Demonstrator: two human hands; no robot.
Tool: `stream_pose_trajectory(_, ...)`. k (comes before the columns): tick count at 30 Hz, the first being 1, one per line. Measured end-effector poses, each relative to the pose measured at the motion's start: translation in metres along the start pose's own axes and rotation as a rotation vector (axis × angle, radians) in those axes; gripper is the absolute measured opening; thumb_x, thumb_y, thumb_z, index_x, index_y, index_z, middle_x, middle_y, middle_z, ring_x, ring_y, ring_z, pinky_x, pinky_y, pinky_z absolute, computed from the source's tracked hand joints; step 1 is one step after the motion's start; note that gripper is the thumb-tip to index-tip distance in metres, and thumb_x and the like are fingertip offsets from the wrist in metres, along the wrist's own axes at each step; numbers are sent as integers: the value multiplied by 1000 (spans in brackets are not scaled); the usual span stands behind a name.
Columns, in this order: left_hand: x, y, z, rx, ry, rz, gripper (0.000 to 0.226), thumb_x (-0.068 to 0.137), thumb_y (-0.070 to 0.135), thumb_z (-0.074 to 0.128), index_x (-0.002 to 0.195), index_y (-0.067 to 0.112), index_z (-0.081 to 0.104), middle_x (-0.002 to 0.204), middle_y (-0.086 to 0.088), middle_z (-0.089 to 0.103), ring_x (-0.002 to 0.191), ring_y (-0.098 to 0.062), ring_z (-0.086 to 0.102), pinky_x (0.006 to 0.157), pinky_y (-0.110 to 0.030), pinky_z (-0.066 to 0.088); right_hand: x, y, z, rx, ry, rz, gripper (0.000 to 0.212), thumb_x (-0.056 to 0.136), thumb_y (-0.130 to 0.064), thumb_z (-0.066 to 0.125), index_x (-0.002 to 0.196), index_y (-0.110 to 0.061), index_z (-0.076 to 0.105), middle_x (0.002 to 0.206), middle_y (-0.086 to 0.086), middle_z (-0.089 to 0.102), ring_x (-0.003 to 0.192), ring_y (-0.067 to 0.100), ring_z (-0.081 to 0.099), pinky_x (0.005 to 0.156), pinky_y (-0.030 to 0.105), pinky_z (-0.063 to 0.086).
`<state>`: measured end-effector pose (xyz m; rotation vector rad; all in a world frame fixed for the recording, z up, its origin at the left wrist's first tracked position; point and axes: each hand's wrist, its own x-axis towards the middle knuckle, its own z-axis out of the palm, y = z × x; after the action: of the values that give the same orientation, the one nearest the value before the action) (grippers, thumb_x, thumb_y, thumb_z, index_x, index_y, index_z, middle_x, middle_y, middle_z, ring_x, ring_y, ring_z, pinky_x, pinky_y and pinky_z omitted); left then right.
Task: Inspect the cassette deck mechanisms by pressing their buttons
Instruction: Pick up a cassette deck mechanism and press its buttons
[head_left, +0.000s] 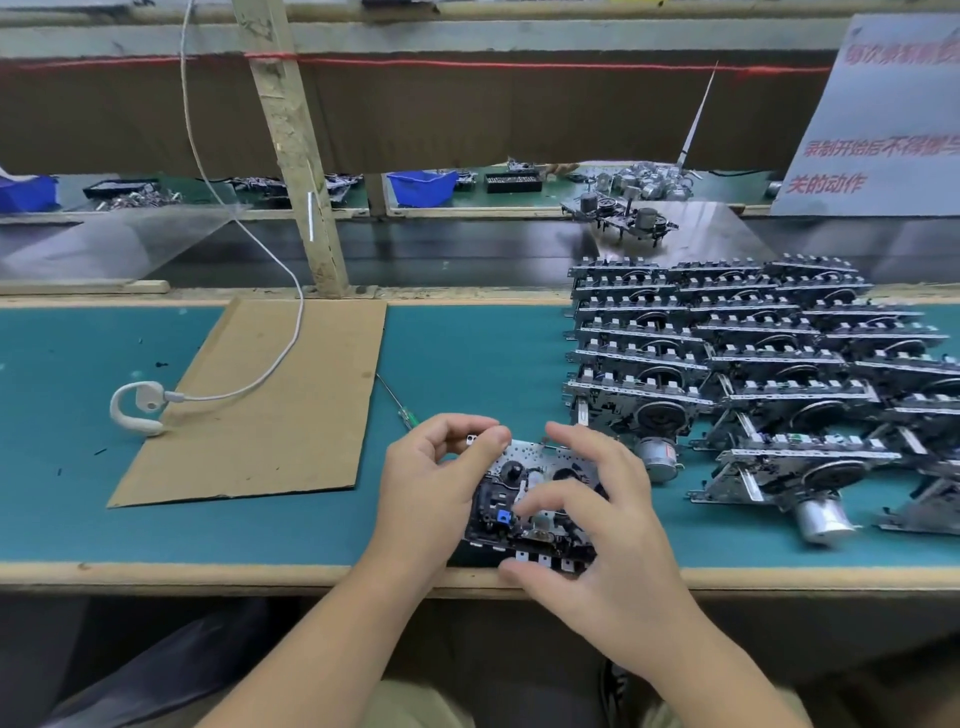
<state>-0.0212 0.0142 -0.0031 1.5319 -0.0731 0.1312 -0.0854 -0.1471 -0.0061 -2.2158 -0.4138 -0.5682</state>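
We find the right hand (597, 525) covering much of the cassette deck mechanism (524, 499). The stacked mechanisms (753, 353) and the sign (883, 130) run past the right edge.

A cardboard sheet (270, 410) lies left of the held cassette deck mechanism (530, 499), stacked mechanisms (753, 343) behind-right.
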Motion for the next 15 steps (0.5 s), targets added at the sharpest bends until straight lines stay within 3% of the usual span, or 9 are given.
stream_pose_trajectory(4,-1,-2,-2,2,3,0,6,86,31,81,92,31,79,88,4,77,86,-13,73,79,-32,57,-1,-1,2,3,49,-15,33,66,-36,87,93,-33,67,150,-13,37,147,15,26,117,50,26)
stream_pose_trajectory(8,-1,-1,-1,-2,22,-5,15,79,40,82,91,31,80,87,3,77,85,-16,74,79,-36,60,-2,-1,3,5,56,-28,31,68,-38,83,92,-33,65,152,-12,36,148,13,23,120,44,17)
stream_pose_trajectory(10,-1,-1,-1,1,32,3,8,83,33,84,90,32,80,86,3,77,84,-14,73,77,-33,58,-2,0,2,2,50,-24,32,68,-39,83,94,-35,64,153,-13,34,149,13,22,121,42,13)
stream_pose_trajectory(15,-2,-1,-2,22,37,23,6,87,27,81,90,32,80,86,3,76,85,-16,72,78,-33,60,-1,1,1,25,16,18,34,69,-44,80,96,-41,59,156,-18,28,151,12,17,118,56,24)
